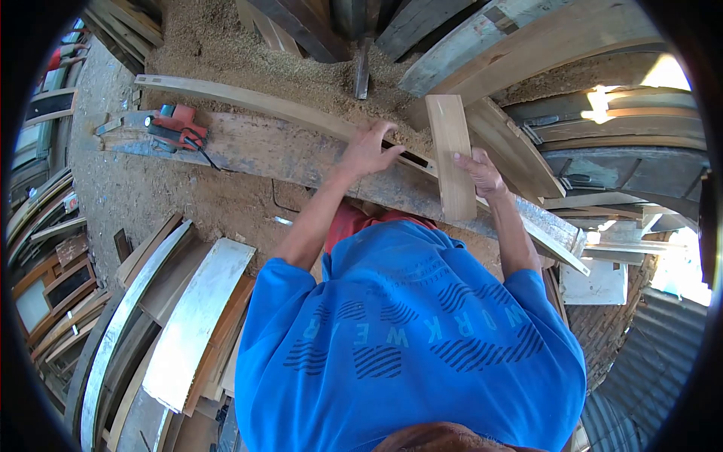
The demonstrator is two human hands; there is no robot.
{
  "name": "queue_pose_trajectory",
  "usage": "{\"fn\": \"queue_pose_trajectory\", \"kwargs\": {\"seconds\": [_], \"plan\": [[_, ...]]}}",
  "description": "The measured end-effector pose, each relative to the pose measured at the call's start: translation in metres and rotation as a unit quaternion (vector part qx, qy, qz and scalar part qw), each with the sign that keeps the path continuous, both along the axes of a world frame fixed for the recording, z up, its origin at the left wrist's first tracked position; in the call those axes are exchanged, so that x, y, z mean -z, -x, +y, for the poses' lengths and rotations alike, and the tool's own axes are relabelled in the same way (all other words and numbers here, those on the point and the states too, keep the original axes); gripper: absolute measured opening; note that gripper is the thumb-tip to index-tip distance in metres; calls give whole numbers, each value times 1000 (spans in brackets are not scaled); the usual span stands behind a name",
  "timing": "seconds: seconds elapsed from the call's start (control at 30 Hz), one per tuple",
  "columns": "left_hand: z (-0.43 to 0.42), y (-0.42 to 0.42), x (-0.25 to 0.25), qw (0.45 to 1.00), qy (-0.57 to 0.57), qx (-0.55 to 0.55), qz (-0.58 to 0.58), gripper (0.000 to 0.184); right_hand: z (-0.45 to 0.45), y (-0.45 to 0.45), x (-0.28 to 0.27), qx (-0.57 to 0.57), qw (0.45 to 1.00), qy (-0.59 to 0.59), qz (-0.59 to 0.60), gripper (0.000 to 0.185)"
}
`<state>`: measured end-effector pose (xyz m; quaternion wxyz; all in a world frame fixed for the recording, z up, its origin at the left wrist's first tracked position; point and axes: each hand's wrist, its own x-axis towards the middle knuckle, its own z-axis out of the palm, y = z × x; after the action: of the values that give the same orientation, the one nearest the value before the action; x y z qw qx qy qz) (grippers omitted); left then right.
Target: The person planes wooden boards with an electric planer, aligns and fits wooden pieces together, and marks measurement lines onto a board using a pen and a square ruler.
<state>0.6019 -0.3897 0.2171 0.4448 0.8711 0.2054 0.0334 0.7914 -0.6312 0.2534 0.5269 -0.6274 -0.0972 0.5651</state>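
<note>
My right hand grips a short, pale wooden board by its right edge, with the thumb on its upper face. The board lies across above a long wooden beam, hiding part of it. A dark slot is cut in the beam just left of the board. On the beam beside this slot rests my left hand, thumb and fingers spread apart in a curve. Whether its fingertips press on the beam's far side is hard to see.
Beneath the beam is a worn wooden bench plank. A red power planer with a black cord sits toward its left end. Sawdust covers the ground beyond. Curved wooden pieces lean at right, and a pale curved panel stands at lower left.
</note>
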Motion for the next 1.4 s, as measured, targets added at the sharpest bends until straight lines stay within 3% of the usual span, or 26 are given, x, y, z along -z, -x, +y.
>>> {"fn": "queue_pose_trajectory", "kwargs": {"seconds": [0.1,0.2,0.3,0.4,0.5,0.6,0.63,0.7,0.73,0.83,0.87,0.97,1.0,1.1,1.4], "plan": [[-25,-4,-28,965,254,16,56,45,0,14,-3,32,995,6,98,50],[-57,-1,-23,954,299,11,-33,41,-1,33,26,112,984,39,131,57],[-72,-3,-30,932,357,-20,-61,34,25,58,-13,154,961,21,230,63],[-72,-1,-41,912,402,-58,-52,32,14,60,6,106,927,-47,357,66],[-70,4,-34,912,403,-60,-52,38,18,63,8,107,909,-45,399,61],[-67,10,-35,945,307,-99,-61,64,33,70,-6,130,916,-15,380,55],[-64,12,-30,932,326,-121,-100,74,38,73,-6,114,892,-28,437,53],[-57,17,-12,902,359,-162,-180,94,50,80,-9,78,835,-54,543,50],[-44,19,-8,858,453,-143,-196,111,65,89,-32,130,804,5,581,48],[-23,31,-20,688,649,-189,-264,94,85,112,-44,96,880,-32,463,50],[-13,34,-19,666,678,-161,-264,88,91,119,-50,116,847,-57,516,49],[6,44,-17,667,681,-142,-269,90,115,137,-89,151,837,-68,521,49],[9,45,-27,675,668,-159,-272,89,112,135,-88,86,834,-110,534,44],[11,52,-46,684,642,-209,-276,87,117,134,-90,77,763,-147,625,38],[14,57,-38,680,626,-254,-284,89,127,136,-91,60,750,-155,641,30]]}}
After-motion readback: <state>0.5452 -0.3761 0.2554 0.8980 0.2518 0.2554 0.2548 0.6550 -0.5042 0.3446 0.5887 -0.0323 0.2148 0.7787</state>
